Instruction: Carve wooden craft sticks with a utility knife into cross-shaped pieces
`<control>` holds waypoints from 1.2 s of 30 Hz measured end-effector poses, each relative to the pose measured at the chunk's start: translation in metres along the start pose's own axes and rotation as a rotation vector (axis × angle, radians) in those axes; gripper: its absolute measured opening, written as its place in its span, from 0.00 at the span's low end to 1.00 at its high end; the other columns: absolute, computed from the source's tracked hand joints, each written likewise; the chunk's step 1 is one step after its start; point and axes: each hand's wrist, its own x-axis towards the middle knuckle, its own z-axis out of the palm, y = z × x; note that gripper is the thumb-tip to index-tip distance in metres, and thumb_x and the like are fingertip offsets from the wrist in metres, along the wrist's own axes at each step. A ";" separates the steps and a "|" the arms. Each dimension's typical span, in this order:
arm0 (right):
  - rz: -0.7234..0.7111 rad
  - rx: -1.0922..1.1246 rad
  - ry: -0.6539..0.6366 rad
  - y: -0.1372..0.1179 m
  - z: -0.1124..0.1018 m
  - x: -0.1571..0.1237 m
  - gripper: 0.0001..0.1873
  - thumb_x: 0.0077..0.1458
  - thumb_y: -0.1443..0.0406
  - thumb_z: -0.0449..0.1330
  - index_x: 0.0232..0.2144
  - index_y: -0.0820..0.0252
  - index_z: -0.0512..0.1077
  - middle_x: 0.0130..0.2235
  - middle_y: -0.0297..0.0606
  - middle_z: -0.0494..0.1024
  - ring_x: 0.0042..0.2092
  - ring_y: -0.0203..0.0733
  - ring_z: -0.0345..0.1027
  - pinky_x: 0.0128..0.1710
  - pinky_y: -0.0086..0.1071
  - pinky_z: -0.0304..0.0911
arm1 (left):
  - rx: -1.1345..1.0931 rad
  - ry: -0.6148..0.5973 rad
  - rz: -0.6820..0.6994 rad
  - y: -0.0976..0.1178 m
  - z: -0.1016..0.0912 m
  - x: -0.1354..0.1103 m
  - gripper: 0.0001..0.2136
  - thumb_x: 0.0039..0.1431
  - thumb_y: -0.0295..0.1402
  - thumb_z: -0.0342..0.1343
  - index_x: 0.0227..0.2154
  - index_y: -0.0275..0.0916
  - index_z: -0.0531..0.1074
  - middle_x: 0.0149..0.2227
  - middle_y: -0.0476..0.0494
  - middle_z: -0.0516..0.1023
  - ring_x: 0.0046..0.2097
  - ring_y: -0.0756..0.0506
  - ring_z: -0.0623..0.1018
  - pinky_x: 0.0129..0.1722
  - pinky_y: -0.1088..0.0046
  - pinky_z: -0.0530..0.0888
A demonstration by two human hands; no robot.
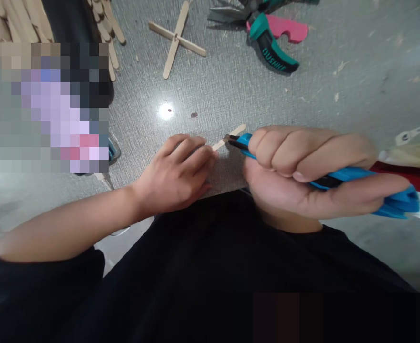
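My left hand (186, 174) is closed, its fingertips pinching one end of a wooden craft stick (240, 129) against the table near its front edge. My right hand (313, 166) is wrapped round a blue-and-black utility knife (329, 180). The dark tip of the knife meets the stick just beyond my left fingertips. The stick's rounded far end sticks out past the tip. Part of the stick is hidden under my left fingers. Farther back lie two craft sticks crossed into an X (176, 40).
Pliers with black-and-teal handles (272, 50) lie at the back beside a pink piece (288, 28). A pile of craft sticks (20, 19) is at the back left, by a dark object (74, 24) and a blurred patch. Wood scraps dot the grey table (324, 95).
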 end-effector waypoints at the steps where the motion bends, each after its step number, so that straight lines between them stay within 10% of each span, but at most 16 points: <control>1: 0.010 0.003 -0.004 -0.001 0.000 0.000 0.32 0.76 0.51 0.64 0.23 0.54 0.57 0.20 0.25 0.48 0.20 0.32 0.36 0.27 0.37 0.45 | 0.003 0.005 0.002 0.000 0.000 0.000 0.18 0.79 0.39 0.58 0.63 0.33 0.73 0.58 0.31 0.85 0.65 0.31 0.81 0.64 0.46 0.78; 36: -0.017 -0.038 -0.083 0.000 -0.001 0.005 0.38 0.78 0.48 0.61 0.21 0.56 0.50 0.19 0.26 0.46 0.19 0.32 0.34 0.25 0.38 0.42 | 0.003 0.040 0.003 0.000 0.001 0.001 0.18 0.79 0.39 0.58 0.62 0.33 0.75 0.55 0.32 0.86 0.62 0.31 0.82 0.62 0.46 0.80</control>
